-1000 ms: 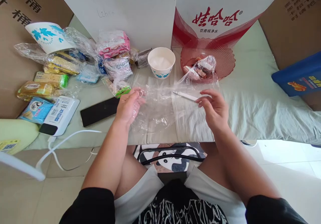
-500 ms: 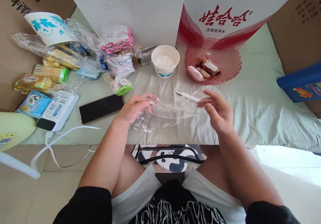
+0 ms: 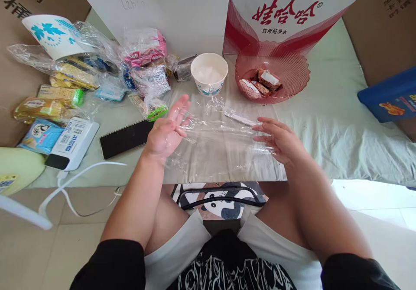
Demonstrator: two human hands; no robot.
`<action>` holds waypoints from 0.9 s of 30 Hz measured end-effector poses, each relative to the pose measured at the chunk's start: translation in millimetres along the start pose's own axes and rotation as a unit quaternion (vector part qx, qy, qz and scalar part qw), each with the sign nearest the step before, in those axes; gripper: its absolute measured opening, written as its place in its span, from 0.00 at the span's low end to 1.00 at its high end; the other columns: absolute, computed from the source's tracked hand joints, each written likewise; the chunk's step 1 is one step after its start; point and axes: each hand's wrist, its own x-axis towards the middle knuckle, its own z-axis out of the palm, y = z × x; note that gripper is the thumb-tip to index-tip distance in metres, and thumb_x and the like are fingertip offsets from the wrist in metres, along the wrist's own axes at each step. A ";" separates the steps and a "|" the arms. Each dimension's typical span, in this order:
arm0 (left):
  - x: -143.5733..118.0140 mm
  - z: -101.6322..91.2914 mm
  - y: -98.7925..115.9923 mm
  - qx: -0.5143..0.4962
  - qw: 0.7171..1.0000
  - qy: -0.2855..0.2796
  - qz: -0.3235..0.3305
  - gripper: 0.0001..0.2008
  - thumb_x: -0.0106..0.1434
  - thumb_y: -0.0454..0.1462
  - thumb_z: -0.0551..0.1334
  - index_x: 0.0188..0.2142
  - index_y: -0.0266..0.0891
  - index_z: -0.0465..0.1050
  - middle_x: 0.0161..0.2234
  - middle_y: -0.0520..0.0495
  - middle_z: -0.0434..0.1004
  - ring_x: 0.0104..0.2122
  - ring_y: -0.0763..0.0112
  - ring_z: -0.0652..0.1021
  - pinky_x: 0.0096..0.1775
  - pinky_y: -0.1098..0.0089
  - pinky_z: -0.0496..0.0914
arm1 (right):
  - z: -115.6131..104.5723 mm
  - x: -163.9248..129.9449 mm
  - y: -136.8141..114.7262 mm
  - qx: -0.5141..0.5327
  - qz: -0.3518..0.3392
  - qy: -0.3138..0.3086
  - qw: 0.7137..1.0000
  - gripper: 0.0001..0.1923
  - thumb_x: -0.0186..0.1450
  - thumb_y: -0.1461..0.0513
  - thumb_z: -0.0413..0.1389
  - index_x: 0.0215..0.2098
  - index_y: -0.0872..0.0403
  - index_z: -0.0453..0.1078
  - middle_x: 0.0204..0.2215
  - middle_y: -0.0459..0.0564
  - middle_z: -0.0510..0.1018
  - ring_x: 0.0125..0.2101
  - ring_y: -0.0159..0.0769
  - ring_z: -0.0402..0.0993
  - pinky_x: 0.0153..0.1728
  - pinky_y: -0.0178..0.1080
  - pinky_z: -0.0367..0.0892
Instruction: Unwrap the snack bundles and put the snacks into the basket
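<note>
- Plastic bag (image 3: 214, 138): a clear, crinkled film spread flat on the pale green cloth (image 3: 325, 125), stretched between the two hands at the near edge of the table. Held from both sides, it lies open and fairly smooth rather than bunched.
- Left hand (image 3: 167, 127): palm turned up and tilted, fingers (image 3: 180, 108) spread apart, not clenched. The film drapes over and clings to the palm, so the hand appears to bear one end of the bag from beneath.
- Right hand (image 3: 279, 138): palm down, fingers loosely extended and slightly parted, resting on the opposite end of the film. It pins that end against the cloth; no pinch is visible.
- White knife (image 3: 238, 117): a slim white tool lying under or just at the far edge of the film, between the hands and the bowls; which layer it lies in cannot be told.
- Paper cup (image 3: 209, 73): white, upright, just beyond the bag, within short reach of either hand.
- Pink bowl (image 3: 292, 71): ribbed, translucent, beside the cup on the right, holding a few wrapped snacks (image 3: 263, 82).
- Phone (image 3: 125, 138): dark screen up, just left of the left hand, apart from the film.
- Power bank (image 3: 73, 143): white, left of the phone, with a white cable (image 3: 84, 177) trailing off the table edge.
- Snack packets (image 3: 97, 75): a loose heap in clear wrapping at the far left, well apart from the hands, with a second paper cup (image 3: 48, 34) lying on its side.
- Cardboard boxes (image 3: 286, 17): standing behind the table as a backdrop.
</note>
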 end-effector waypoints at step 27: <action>10.7 -7.1 -7.8 0.062 0.987 0.139 -0.060 0.19 0.56 0.38 0.68 0.12 0.39 0.68 0.50 0.51 0.83 0.57 0.56 0.77 0.46 0.65 0.77 | -11.5 15.1 18.0 0.008 -0.228 -0.073 0.971 0.23 0.67 0.40 0.55 0.37 0.48 0.77 0.19 0.44 0.71 0.20 0.31 0.70 0.26 0.38 0.70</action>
